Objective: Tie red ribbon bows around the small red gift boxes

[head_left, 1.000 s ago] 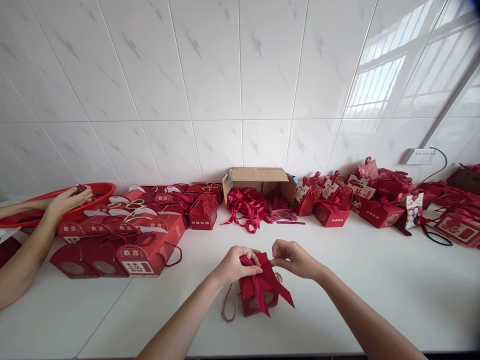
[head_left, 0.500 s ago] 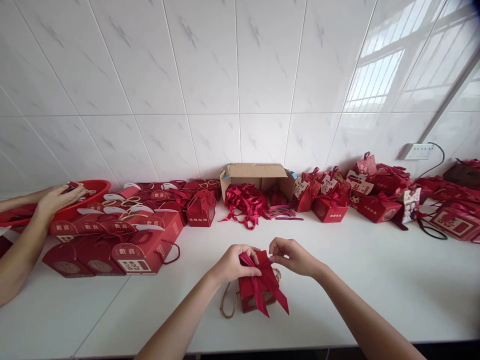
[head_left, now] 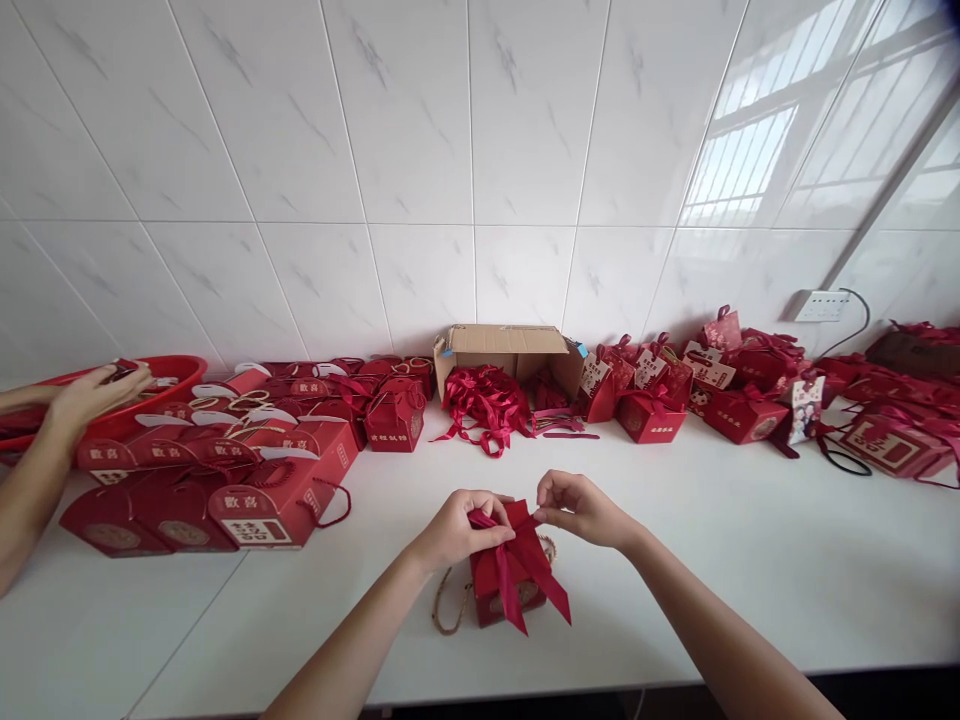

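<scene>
While both hands work close together over the white table (head_left: pixel 697 590), the small red box (head_left: pixel 484 578) sits directly below their fingers, resting on the tabletop. The left hand (head_left: pixel 459 530) holds the satin ribbon (head_left: pixel 528 562) between thumb and forefinger, the gap between those fingers narrow, with a loop of it showing inside the curl of the hand. Just across from that grip, the right hand (head_left: pixel 579 510) has thumb and forefinger drawn together at the ribbon's upper right edge; its tips are small in the view, but they seem to have a bit of the ribbon caught between them. Two pointed tails of the ribbon fall from below the left fingertips, slanting across the front of the box. A gold cord (head_left: pixel 450 631) loops onto the table below the left hand, and another twisted gold piece (head_left: pixel 551 548) shows just under the right fingers.

Beyond the fingers, against the tiled wall (head_left: pixel 420 150), an open cardboard carton (head_left: pixel 506 340) lets a heap of loose ribbons (head_left: pixel 487 400) spill forward. Well to the left of the left fingers stand rows of larger red boxes (head_left: pixel 322 460), and past them a co-worker's hand (head_left: pixel 94 393) holds something dark red over a red basin (head_left: pixel 196 372). Farther off beyond the right fingers, a finished-looking box with a bow (head_left: pixel 651 422) stands near more red packages (head_left: pixel 750 415).
</scene>
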The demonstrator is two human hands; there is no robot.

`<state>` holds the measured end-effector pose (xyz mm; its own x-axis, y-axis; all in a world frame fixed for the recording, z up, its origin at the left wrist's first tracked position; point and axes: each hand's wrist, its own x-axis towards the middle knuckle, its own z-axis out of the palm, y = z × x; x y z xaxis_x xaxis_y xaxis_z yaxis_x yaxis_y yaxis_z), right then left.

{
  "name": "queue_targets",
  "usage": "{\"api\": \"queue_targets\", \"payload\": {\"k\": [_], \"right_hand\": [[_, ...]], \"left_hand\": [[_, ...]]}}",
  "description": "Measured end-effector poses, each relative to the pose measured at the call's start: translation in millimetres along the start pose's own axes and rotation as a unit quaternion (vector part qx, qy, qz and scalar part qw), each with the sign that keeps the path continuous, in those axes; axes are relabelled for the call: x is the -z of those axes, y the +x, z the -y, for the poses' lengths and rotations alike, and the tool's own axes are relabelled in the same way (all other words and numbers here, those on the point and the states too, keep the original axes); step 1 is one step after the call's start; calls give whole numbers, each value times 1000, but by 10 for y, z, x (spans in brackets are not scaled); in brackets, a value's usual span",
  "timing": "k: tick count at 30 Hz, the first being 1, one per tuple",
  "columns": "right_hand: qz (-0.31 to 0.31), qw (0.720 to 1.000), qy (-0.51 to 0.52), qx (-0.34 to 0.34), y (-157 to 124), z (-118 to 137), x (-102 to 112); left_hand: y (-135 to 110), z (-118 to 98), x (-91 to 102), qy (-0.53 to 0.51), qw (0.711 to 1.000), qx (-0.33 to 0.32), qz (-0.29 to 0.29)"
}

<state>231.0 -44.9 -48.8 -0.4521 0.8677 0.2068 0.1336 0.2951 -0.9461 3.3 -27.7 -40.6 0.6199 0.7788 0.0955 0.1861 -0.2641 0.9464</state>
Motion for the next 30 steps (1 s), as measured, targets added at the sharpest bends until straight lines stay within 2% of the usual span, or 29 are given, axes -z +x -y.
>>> {"api": "queue_targets", "payload": {"k": [9,19,23,27,30], "right_hand": [[0,999,48,-5,20,-198,-9],[-20,1000,3,-1,-53,-244,-2],[-32,993,-105,33,-74,-45,38],[-61,962,-249,91,-60,250,11],[-49,942,-316,100,-26,372,-111]], "left_hand": [[27,43,-7,11,1000,-1,6],[16,7,-54,21,1000,19,-2],[18,15,-70,7,1000,20,-17],[2,33,-60,-24,999,16,-21],[-5,36,-39,-28,1000,10,-9]]}}
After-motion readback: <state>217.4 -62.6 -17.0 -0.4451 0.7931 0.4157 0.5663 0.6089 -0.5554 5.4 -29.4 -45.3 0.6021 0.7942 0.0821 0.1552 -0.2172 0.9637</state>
